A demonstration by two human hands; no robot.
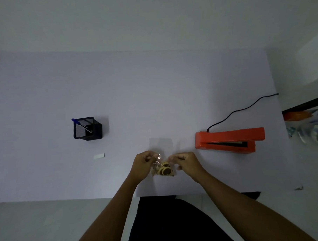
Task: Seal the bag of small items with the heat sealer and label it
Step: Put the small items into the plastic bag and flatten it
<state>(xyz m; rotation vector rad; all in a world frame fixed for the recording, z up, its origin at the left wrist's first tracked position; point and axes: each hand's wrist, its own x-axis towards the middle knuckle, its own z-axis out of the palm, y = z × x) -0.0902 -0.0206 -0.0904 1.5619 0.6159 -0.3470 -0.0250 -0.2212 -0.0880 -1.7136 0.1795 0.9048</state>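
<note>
A clear plastic bag (164, 170) holding small round brown and yellow items hangs between my hands just above the table's front middle. My left hand (142, 164) pinches its upper left edge and my right hand (185, 162) pinches its upper right edge. The orange heat sealer (230, 141) lies to the right of my hands, its jaw slightly raised and its slot facing me. A small white label (99, 156) lies flat on the table to the left.
A black mesh pen holder (86, 128) with a blue pen (81, 125) stands at the left. The sealer's black cord (241, 109) runs back to the table's right edge. Clutter in plastic (307, 123) sits beyond the right edge. The white table (135, 96) ends near my body.
</note>
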